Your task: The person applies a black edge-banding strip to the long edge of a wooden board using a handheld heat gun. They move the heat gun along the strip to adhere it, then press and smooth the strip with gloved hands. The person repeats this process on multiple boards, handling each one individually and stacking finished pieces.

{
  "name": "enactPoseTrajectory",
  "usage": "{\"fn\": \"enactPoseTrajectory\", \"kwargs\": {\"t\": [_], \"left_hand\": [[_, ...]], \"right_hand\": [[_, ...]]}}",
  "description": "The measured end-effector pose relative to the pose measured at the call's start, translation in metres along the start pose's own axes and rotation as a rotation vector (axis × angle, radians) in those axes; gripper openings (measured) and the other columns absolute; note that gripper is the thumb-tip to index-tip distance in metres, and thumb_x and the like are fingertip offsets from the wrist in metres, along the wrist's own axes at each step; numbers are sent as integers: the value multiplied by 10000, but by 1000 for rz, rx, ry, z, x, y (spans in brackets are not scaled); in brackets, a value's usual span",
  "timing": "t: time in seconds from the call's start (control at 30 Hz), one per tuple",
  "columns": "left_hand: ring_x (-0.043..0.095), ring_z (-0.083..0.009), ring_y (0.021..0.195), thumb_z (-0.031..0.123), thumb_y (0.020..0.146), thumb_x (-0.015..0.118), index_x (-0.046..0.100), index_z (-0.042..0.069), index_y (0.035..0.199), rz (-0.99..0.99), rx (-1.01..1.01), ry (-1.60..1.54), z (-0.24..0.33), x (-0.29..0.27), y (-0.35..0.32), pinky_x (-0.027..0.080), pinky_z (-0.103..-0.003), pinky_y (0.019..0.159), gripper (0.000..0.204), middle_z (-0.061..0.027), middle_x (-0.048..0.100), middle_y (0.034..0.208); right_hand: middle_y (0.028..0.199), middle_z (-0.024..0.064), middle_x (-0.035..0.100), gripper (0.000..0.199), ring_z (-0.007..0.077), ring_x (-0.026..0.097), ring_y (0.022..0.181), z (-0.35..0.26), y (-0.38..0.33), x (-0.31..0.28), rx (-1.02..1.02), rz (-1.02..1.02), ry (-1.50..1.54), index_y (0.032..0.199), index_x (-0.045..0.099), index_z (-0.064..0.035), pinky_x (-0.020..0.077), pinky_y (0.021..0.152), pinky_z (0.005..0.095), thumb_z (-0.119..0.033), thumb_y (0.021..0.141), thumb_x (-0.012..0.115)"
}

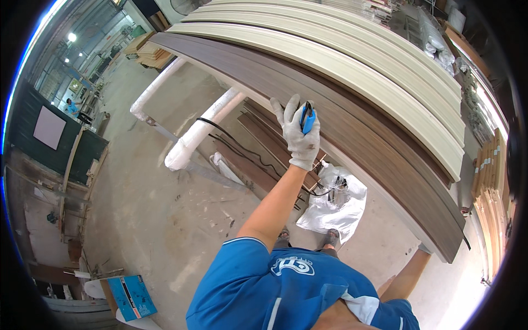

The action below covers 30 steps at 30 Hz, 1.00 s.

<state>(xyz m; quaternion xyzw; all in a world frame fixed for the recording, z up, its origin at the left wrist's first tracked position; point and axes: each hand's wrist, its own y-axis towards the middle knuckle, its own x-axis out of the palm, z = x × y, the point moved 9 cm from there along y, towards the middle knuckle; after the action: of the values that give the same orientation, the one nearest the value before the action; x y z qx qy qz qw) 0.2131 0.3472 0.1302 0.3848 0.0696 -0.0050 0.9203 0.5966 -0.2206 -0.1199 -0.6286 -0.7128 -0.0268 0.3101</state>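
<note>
Dark brown boards (363,129) run lengthwise past both hands in the head view, sloping from beyond the left hand on its left side down to the right hand. The gloved left hand (301,132) is at their near edge, clenched around a blue and black hand tool (309,120) that stands up by the thumb, with two fingers stretched out toward the boards; whether they press on the surface, I cannot tell. The right hand (424,248) is at the near end of the boards, mostly hidden behind them, so I cannot tell whether it grasps or is released.

Cream boards (330,41) lie side by side farther from the left hand, just past the brown ones. To the left of that hand, white-wrapped bars (192,140) jut out under the boards, and a black cable (207,120) crosses one of them. Lower brown boards (264,132) lie just left of the left hand, beneath its level. A white sack (324,217) rests on the floor below the left wrist, between the two hands. Well to the left of and nearer than the left hand is a blue box (132,297)
</note>
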Motion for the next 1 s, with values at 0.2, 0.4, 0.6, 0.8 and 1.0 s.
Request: {"fn": "enactPoseTrajectory", "kwargs": {"t": [0.2, 0.4, 0.6, 0.8, 1.0], "left_hand": [[232, -501, 1552, 96, 875, 763, 749, 43, 1144, 18, 9, -14, 0, 9, 3, 332, -529, 1221, 274, -157, 614, 1424], [316, -450, 1507, 156, 956, 748, 761, 46, 1077, -90, 89, 205, 26, 7, 21, 315, -528, 1198, 164, -112, 688, 1310], [716, -377, 894, 428, 910, 789, 643, 50, 1237, -551, 435, 167, 76, 14, 70, 557, -454, 811, 520, -177, 731, 999], [622, -397, 1067, 425, 933, 731, 633, 158, 1279, -958, 479, 99, 101, 57, 48, 488, -521, 897, 447, -134, 679, 1062], [587, -367, 1112, 348, 955, 696, 713, 141, 1267, -1181, 643, 159, 99, 76, 36, 435, -469, 997, 375, -129, 659, 1117]], "right_hand": [[1399, 169, 625, 604, 324, 636, 1238, -2, 2, 8, -14, -25, 18, 1471, 528, -85, 571, 1046, 463, -526, 1058, 529], [1394, 168, 627, 590, 324, 636, 1238, -14, -3, -8, -87, -12, 53, 1463, 534, -82, 572, 1048, 463, -512, 1060, 537], [1389, 167, 630, 575, 323, 637, 1237, -39, -45, -68, -208, 52, 72, 1455, 540, -78, 573, 1050, 463, -498, 1062, 546], [1371, 162, 639, 553, 318, 641, 1224, -22, -104, -123, -229, 205, 144, 1434, 556, -72, 577, 1044, 453, -482, 1062, 559], [1367, 163, 636, 527, 301, 657, 1178, 28, -137, -132, -70, 324, 93, 1451, 522, -84, 581, 1012, 456, -460, 1083, 529]]}}
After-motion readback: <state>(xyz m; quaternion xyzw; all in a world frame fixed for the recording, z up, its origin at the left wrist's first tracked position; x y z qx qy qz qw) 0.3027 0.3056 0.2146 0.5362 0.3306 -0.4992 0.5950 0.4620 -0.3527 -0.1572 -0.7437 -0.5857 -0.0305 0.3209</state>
